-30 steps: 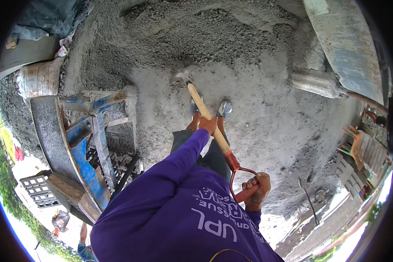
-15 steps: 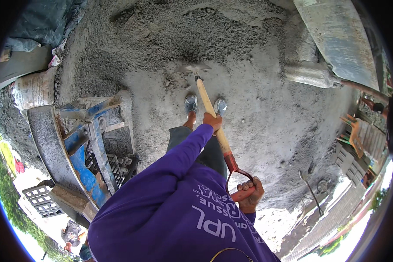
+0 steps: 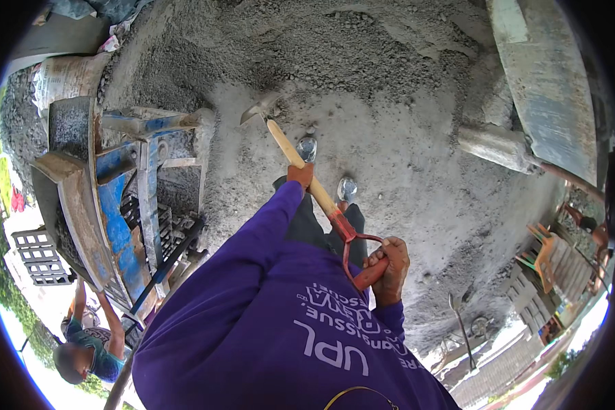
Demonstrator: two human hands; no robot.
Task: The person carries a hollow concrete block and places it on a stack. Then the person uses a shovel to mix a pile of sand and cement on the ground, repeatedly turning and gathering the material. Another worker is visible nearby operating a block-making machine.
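Note:
I hold a shovel (image 3: 285, 145) slantwise in front of my legs. My left hand (image 3: 301, 176) is wrapped round its wooden shaft about midway. Higher up, my right hand (image 3: 392, 272) grips the red D-shaped handle (image 3: 372, 273) close to my body. The metal blade (image 3: 258, 109) is out ahead and to the left, just beyond my feet, seen nearly edge-on; what lies on it is hard to make out. Beyond the blade spreads a heap of damp grey sand or gravel mix (image 3: 335, 58).
A blue metal block-moulding machine (image 3: 126, 205) stands close on my left, where a co-worker (image 3: 92, 345) reaches toward it. Hollow blocks (image 3: 41, 256) lie behind. At right are a large metal sheet (image 3: 543, 82), a wooden chair (image 3: 543, 253) and another shovel (image 3: 461, 328).
The shovel blade has swung left, away from the heap and toward the machine. My feet have shifted, the left now ahead of the right. The co-worker has come up to the machine.

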